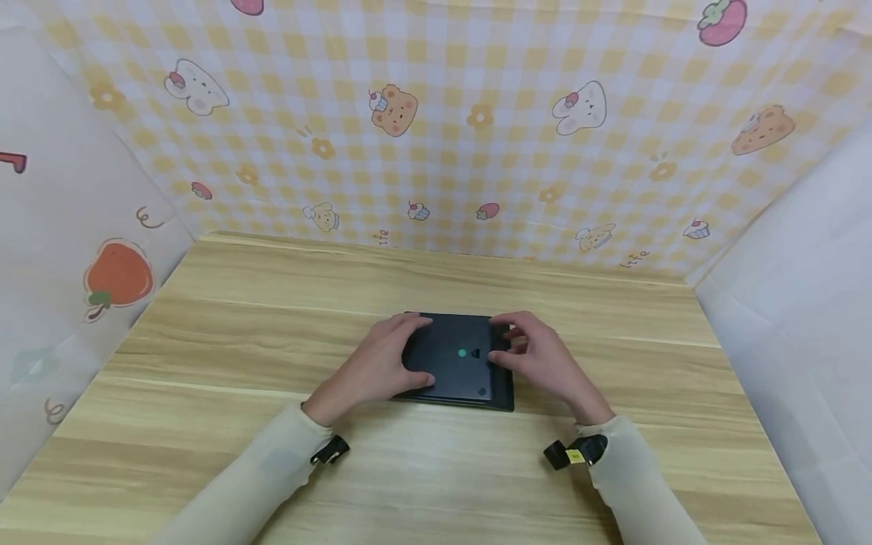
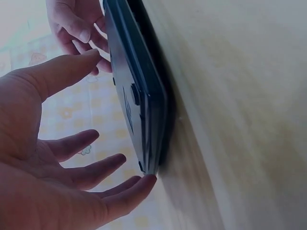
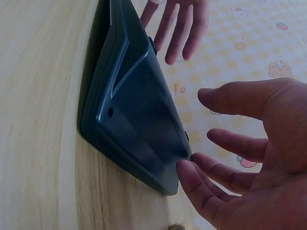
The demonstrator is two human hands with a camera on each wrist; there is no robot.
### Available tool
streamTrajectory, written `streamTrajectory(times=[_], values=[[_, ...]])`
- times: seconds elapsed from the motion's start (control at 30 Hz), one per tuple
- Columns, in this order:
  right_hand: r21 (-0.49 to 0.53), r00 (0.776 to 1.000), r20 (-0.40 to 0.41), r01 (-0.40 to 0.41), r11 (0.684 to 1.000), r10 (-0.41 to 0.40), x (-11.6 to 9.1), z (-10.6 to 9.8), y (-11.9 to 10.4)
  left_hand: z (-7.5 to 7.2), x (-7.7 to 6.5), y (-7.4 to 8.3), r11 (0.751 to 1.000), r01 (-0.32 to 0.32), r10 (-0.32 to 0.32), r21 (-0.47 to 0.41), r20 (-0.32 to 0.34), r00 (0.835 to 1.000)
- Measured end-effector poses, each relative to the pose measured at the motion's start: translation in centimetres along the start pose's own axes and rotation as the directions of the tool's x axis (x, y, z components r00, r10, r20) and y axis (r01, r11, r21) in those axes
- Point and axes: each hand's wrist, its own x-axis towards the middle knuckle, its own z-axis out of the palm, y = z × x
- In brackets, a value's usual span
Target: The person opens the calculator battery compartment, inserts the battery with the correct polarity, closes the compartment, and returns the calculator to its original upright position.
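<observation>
A dark calculator (image 1: 446, 356) lies on the wooden table with its underside up. That underside has a green dot, a small latch and round feet. At its left end is my left hand (image 1: 375, 371), thumb and fingers spread over the near and far edges. My right hand (image 1: 538, 356) is at the right end, fingers loosely bent. In the left wrist view, a fingertip of the left hand (image 2: 53, 143) meets a corner of the calculator (image 2: 139, 86). The right wrist view has a fingertip of the right hand (image 3: 249, 167) against the calculator's (image 3: 139, 120) edge.
The wooden table (image 1: 272, 333) extends around the calculator. A yellow checked cloth (image 1: 443, 151) with cartoon prints hangs behind it. White cloth walls (image 1: 804, 303) stand at both sides. Each wrist wears a black strapped camera (image 1: 330, 450).
</observation>
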Motion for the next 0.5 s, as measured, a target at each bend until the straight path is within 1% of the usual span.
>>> streamTrajectory(times=[0.17,0.3,0.33,0.43,0.5], values=[[-0.009,0.999,0.002,0.04,0.999,-0.04,0.3,0.2,-0.3,0.4,1.0,0.2,1.0,-0.015,0.015,0.001,0.021,1.0],[-0.014,0.998,0.012,0.064,0.998,-0.064,0.5,0.3,-0.4,0.9,1.7,0.0,0.999,-0.019,0.02,-0.026,0.052,0.998],[-0.017,0.997,0.014,0.074,0.997,-0.073,0.5,0.3,-0.4,1.4,2.0,-0.5,0.999,-0.031,0.032,-0.022,0.052,0.998],[-0.038,0.995,0.023,0.103,0.994,-0.102,0.6,0.4,-0.5,2.1,2.6,-1.4,0.998,-0.047,0.05,-0.041,0.064,0.997],[-0.054,0.993,0.03,0.118,0.991,-0.117,0.7,0.4,-0.5,2.7,3.0,-2.1,0.998,-0.058,0.059,-0.029,0.061,0.996]])
